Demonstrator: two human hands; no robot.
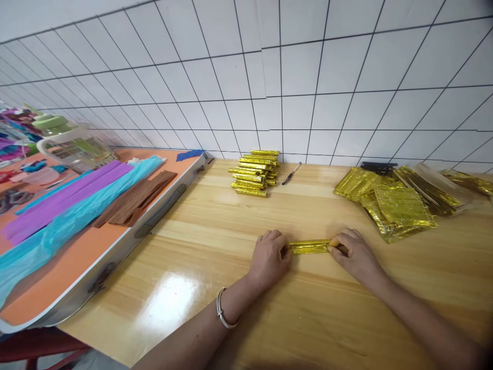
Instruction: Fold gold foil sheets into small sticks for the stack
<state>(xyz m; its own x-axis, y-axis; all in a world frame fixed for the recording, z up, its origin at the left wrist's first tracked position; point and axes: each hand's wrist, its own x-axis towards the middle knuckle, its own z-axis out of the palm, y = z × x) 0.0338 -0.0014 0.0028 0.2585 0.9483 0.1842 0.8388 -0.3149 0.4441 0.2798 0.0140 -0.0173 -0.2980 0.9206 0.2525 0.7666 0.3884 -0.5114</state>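
A partly rolled sheet of gold foil paper (310, 247) lies on the wooden table between my two hands. My left hand (270, 257), with a silver bangle on the wrist, is closed on its left end. On the opposite end, my right hand (352, 252) pinches the foil between thumb and fingers. Behind the hands is a stack of finished-looking gold foil rolls (254, 172). Flat gold foil sheets (404, 205) lie in an overlapping pile to the right.
A pen (291, 173) rests beside the rolls. At left, an orange-topped table (92, 239) with a raised edge carries purple crepe paper (69, 200), blue crepe paper (87, 213), brown strips (134, 199) and a green-lidded bottle (52, 125). A tiled wall (300, 77) borders the back.
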